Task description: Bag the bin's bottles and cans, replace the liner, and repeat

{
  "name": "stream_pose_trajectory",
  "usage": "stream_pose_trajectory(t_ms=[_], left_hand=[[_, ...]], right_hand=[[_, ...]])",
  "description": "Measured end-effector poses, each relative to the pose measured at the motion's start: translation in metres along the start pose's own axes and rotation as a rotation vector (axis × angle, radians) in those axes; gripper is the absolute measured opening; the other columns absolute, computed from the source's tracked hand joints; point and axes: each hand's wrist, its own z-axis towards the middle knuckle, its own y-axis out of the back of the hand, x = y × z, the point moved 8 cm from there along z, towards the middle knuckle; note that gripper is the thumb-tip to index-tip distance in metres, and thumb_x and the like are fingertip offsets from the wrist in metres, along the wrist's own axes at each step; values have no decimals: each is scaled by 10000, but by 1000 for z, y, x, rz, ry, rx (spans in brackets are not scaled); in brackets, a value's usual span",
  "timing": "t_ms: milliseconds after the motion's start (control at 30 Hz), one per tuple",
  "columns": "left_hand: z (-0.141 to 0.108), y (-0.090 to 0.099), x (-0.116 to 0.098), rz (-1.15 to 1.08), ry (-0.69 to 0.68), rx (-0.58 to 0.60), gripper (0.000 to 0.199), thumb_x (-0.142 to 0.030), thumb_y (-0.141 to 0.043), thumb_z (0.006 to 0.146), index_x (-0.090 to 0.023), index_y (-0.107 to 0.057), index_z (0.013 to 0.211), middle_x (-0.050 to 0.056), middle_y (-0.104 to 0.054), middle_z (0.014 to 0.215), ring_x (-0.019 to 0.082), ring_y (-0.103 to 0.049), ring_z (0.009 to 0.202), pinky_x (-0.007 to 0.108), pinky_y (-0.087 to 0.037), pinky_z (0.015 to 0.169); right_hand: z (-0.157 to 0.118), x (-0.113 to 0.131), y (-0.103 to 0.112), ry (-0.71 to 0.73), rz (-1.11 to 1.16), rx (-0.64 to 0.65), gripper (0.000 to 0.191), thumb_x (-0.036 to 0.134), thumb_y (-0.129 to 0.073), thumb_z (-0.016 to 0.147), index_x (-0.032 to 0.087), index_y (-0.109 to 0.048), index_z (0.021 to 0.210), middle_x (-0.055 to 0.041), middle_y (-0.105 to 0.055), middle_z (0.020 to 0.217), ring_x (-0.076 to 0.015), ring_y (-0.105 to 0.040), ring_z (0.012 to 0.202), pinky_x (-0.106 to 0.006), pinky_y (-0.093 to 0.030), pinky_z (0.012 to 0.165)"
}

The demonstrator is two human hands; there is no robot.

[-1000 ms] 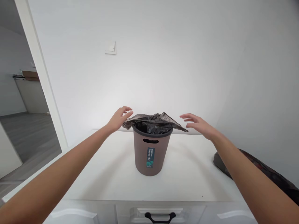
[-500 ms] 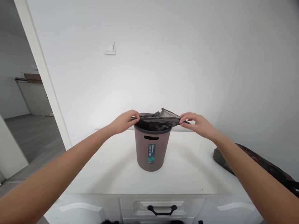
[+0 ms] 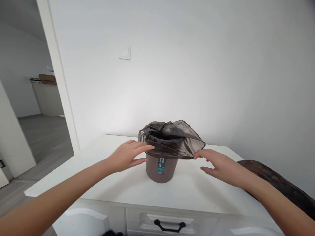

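Note:
A brownish-pink garbage bin (image 3: pixel 152 170) stands upright on the white cabinet top, its label partly covered. A dark translucent trash bag (image 3: pixel 172 149) lines it, with the bag's edge folded down over the front of the rim and spread wide to the right. On the left side of the bin, my left hand (image 3: pixel 128 154) has its thumb and fingers apart, the fingertips in front of the bag. My right hand (image 3: pixel 216 164) is at the bag's lower right corner, index finger against it and thumb held away below.
Beneath the white cabinet top (image 3: pixel 98 183) is a drawer with a black handle (image 3: pixel 169 226). A dark bag-like item (image 3: pixel 273 177) lies at the right. Behind is a wall with a light switch (image 3: pixel 125 53); a doorway opens at the left.
The bag's edge, pinched by both hands above the rim before, now hangs over the bin's front. Both hands have moved down and their fingers have opened.

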Motion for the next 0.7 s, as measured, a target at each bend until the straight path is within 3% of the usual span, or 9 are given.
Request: stream_pose_trajectory(t_ms=[67,133,200,233,300,400,533,700], left_hand=[[0,5,-3,-48,51,-48,351,-434,-433,956,-303,-570,1251,51,-659,1201,208,-633,986,349,-477,889],[10,17,7,-131,187,-197,386,-427,-414,957,-280,-554,1286,67,-629,1246,218,-610,1064,353,-481,924],[24,22,27,-248,350,-334,416,-429,-403,954,-254,-551,1302,75,-587,1309,232,-545,1192,365,-454,997],[33,18,39,-325,422,-352,421,-434,-399,952,-243,-568,1288,72,-569,1340,238,-500,1253,371,-425,1040],[52,-4,66,-537,551,-294,420,-448,-396,945,-228,-627,1220,58,-562,1371,247,-451,1314,378,-372,1098],[72,-47,107,-924,746,-185,410,-477,-504,877,-208,-686,1127,71,-646,1279,273,-567,1197,391,-448,1029],[86,-71,150,-1069,862,-218,392,-396,-725,684,-158,-724,996,109,-735,1061,286,-663,1008,368,-541,865],[88,-85,170,-1037,887,-190,309,-344,-735,618,-167,-729,871,81,-756,891,263,-690,902,336,-561,775]], right_hand=[[13,8,5,5,24,-50,224,323,-553,819,348,-622,1032,10,-664,1109,-226,-623,917,-322,-486,700],[39,9,23,-5,81,-222,233,407,-550,844,329,-635,1046,-11,-669,1120,-244,-612,993,-309,-477,711],[75,-8,38,-102,144,-390,314,492,-575,824,294,-647,1056,-43,-669,1134,-264,-595,1040,-316,-467,748],[95,-22,41,-179,175,-443,374,542,-585,804,281,-652,1062,-55,-666,1144,-271,-593,1038,-325,-461,754],[135,-50,31,-286,340,-432,456,575,-645,733,232,-674,1030,-76,-693,1051,-257,-619,930,-329,-460,742],[178,-81,6,-339,631,-407,339,437,-688,682,177,-706,899,-67,-717,895,-208,-636,802,-302,-473,731],[194,-107,-12,-386,676,-465,264,313,-657,664,161,-689,878,-61,-707,822,-183,-634,731,-283,-482,686],[179,-129,-37,-414,606,-481,302,239,-653,624,174,-639,919,-35,-654,660,-195,-596,600,-297,-458,564]])
